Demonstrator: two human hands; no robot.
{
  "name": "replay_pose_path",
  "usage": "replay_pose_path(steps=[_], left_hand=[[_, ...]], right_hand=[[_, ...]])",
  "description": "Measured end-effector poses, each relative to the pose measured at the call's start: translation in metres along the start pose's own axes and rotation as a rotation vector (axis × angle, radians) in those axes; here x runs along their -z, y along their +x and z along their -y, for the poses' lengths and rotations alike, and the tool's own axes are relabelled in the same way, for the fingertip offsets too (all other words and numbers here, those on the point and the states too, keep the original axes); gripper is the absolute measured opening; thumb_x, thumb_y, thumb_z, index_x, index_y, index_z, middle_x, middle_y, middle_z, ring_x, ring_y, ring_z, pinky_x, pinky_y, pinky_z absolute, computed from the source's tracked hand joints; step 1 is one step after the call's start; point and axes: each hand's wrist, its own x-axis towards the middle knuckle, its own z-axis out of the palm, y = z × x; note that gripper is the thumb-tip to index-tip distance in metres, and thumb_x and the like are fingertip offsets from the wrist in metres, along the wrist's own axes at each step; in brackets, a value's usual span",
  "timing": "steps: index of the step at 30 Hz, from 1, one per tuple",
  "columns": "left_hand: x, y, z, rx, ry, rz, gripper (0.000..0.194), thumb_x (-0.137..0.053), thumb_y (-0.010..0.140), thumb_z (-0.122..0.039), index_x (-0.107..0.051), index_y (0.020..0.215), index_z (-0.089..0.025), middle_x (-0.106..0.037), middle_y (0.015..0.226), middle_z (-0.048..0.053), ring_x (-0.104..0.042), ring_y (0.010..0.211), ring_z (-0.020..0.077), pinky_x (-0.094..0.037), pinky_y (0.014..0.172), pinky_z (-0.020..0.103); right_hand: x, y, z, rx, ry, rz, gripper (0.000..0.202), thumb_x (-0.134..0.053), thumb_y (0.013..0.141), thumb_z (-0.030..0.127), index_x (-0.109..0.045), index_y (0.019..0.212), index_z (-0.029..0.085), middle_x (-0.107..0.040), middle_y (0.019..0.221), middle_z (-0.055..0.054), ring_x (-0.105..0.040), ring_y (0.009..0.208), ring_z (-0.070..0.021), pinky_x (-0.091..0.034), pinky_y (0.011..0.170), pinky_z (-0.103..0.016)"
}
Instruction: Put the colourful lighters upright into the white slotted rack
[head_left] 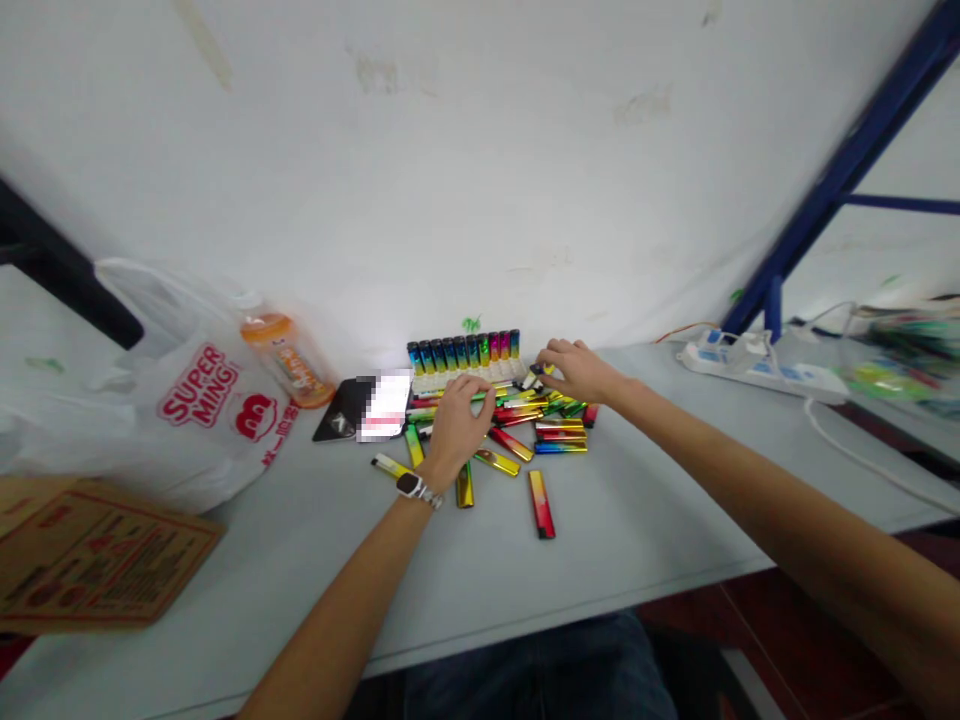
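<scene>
Several shiny coloured lighters lie in a loose pile on the grey table (630,500). Behind them a white rack (431,382) holds a row of upright lighters (459,352), mostly blue, with green and pink ones at the right. My left hand (461,415), with a watch on its wrist, is over the left part of the pile, fingers curled; what it holds, if anything, is hidden. At the rack's right end, my right hand (570,368) pinches a small lighter (532,378). A red and yellow lighter (541,504) lies apart, nearer the table's front edge.
Left of the pile are a black case (341,410) and a phone (386,405). Further left stand an orange bottle (289,360), a white plastic bag (187,430) and a cardboard box (105,550). At the right lies a white power strip (765,370) with cables.
</scene>
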Motion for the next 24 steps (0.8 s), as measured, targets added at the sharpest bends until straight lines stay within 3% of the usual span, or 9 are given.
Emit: replay_pose_path(steps=[5,6,9,12,15,17,20,24], left_hand=[[0.01,-0.006,0.002,0.019,-0.049,-0.023,0.012,-0.054,0.094,-0.023,-0.063,0.088,-0.02,-0.066,0.093,0.006,-0.06,0.095,0.0214,-0.049,0.09,0.038],[0.012,-0.008,0.002,0.015,-0.051,-0.019,0.012,-0.053,0.094,-0.023,-0.063,0.087,-0.02,-0.066,0.093,0.006,-0.061,0.095,0.0212,-0.049,0.09,0.038],[0.016,-0.011,0.003,0.015,-0.062,-0.013,0.012,-0.053,0.093,-0.022,-0.062,0.085,-0.02,-0.066,0.092,0.005,-0.061,0.092,0.0202,-0.049,0.088,0.036],[0.018,-0.013,0.004,0.012,-0.097,0.013,0.014,-0.053,0.093,-0.021,-0.061,0.081,-0.019,-0.065,0.089,0.005,-0.061,0.088,0.0188,-0.049,0.084,0.034],[0.017,-0.015,0.003,-0.001,-0.126,0.047,0.016,-0.053,0.093,-0.021,-0.061,0.079,-0.019,-0.064,0.085,0.004,-0.06,0.083,0.0172,-0.048,0.08,0.032],[0.015,-0.016,0.004,0.0,-0.131,0.053,0.016,-0.054,0.094,-0.022,-0.062,0.08,-0.019,-0.063,0.084,0.004,-0.06,0.081,0.0169,-0.048,0.079,0.031],[0.012,-0.018,0.006,0.008,-0.157,0.064,0.017,-0.054,0.094,-0.026,-0.062,0.081,-0.019,-0.062,0.084,0.004,-0.059,0.078,0.0162,-0.048,0.076,0.03],[0.008,-0.021,0.009,0.0,-0.192,0.095,0.019,-0.054,0.095,-0.028,-0.063,0.082,-0.018,-0.062,0.083,0.004,-0.059,0.076,0.0157,-0.048,0.072,0.029]], right_hand=[[-0.015,-0.005,0.045,-0.318,0.911,-0.605,0.027,-0.057,0.089,0.048,-0.054,0.094,0.022,-0.063,0.086,-0.002,-0.06,0.08,-0.0175,-0.047,0.073,-0.03],[-0.017,-0.005,0.056,-0.373,1.083,-0.673,0.03,-0.06,0.086,0.051,-0.052,0.093,0.023,-0.063,0.084,-0.001,-0.061,0.078,-0.0166,-0.048,0.07,-0.029],[-0.018,0.0,0.085,-0.487,1.523,-0.724,0.039,-0.065,0.079,0.057,-0.046,0.093,0.026,-0.062,0.076,0.004,-0.062,0.067,-0.0144,-0.047,0.061,-0.026],[-0.02,0.006,0.108,-0.554,1.753,-0.65,0.042,-0.071,0.073,0.054,-0.046,0.093,0.027,-0.056,0.066,0.008,-0.052,0.051,-0.0103,-0.039,0.047,-0.022],[-0.028,0.005,0.126,-0.599,1.802,-0.526,0.037,-0.069,0.075,0.054,-0.049,0.09,0.026,-0.04,0.055,0.012,-0.028,0.039,-0.0068,-0.02,0.038,-0.02],[-0.036,0.0,0.135,-0.584,1.703,-0.466,0.037,-0.064,0.079,0.058,-0.05,0.08,0.024,-0.032,0.052,0.011,-0.021,0.04,-0.0069,-0.015,0.038,-0.022],[-0.047,-0.011,0.143,-0.498,1.393,-0.48,0.047,-0.06,0.083,0.06,-0.045,0.062,0.021,-0.033,0.051,0.008,-0.027,0.046,-0.008,-0.021,0.043,-0.024],[-0.055,-0.017,0.145,-0.507,1.141,-0.547,0.047,-0.055,0.087,0.054,-0.042,0.055,0.021,-0.036,0.051,0.005,-0.032,0.05,-0.01,-0.025,0.049,-0.026]])
